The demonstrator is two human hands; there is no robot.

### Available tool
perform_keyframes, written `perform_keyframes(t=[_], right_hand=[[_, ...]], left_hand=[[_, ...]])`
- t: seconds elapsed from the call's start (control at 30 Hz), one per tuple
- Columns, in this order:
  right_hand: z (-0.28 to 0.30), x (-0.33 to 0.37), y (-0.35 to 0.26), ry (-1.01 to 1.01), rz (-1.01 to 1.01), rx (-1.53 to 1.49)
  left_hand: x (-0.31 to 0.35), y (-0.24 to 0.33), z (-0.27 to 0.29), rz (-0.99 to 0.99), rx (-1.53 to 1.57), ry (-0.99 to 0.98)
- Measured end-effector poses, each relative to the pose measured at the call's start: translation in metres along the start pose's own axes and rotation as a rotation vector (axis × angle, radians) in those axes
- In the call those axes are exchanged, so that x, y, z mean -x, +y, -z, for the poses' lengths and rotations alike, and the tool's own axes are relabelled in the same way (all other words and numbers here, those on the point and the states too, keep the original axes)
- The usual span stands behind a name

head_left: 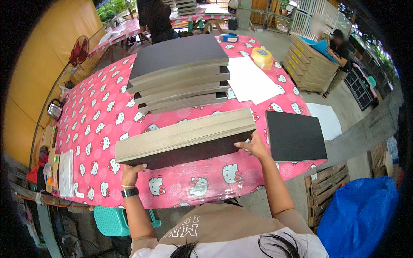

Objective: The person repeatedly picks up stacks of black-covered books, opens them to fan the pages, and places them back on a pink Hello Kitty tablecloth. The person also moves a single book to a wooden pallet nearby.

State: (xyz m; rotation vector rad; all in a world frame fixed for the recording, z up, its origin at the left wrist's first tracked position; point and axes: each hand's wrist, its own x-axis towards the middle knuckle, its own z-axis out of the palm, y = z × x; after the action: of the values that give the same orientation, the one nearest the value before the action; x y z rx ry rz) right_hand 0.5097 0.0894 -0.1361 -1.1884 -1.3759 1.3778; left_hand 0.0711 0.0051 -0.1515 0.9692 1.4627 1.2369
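Note:
Both hands hold a thick stack of boards (186,134) across the near part of the table, its pale beige edges facing up and a black face toward me. My left hand (132,173) grips its lower left corner, thumb pressed on the black side. At the right end my right hand (254,147) clasps it the same way, with the fingers partly hidden behind. Beyond it stands a tall pile of black-topped boards (180,56) in offset layers. To the right of my right hand a flat black board (297,136) lies at the table edge.
A pink patterned cloth (92,124) covers the table. White sheets (251,81), a clear tape roll (262,58) and a blue tape roll (229,38) lie at the far right. A green stool (111,221), wooden pallet (327,191) and blue tarp (361,219) are nearby. Two people stand farther off.

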Motion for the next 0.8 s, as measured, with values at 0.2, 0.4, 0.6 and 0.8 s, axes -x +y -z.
perform_keyframes(t=[0.2,0.4,0.6,0.8], right_hand=[[-0.014,-0.012,0.012,-0.013,0.180,-0.208],[-0.001,-0.008,0.013,-0.032,0.106,-0.064],[0.029,-0.014,0.025,0.072,0.167,0.082],[0.033,-0.021,0.052,0.043,0.295,-0.068]], left_hand=[[-0.016,-0.046,0.009,-0.229,0.346,0.036],[-0.011,-0.020,-0.017,-0.317,0.099,0.195],[-0.006,-0.022,-0.067,-0.334,0.168,0.374],[-0.002,-0.007,-0.036,-0.472,0.515,0.313]])
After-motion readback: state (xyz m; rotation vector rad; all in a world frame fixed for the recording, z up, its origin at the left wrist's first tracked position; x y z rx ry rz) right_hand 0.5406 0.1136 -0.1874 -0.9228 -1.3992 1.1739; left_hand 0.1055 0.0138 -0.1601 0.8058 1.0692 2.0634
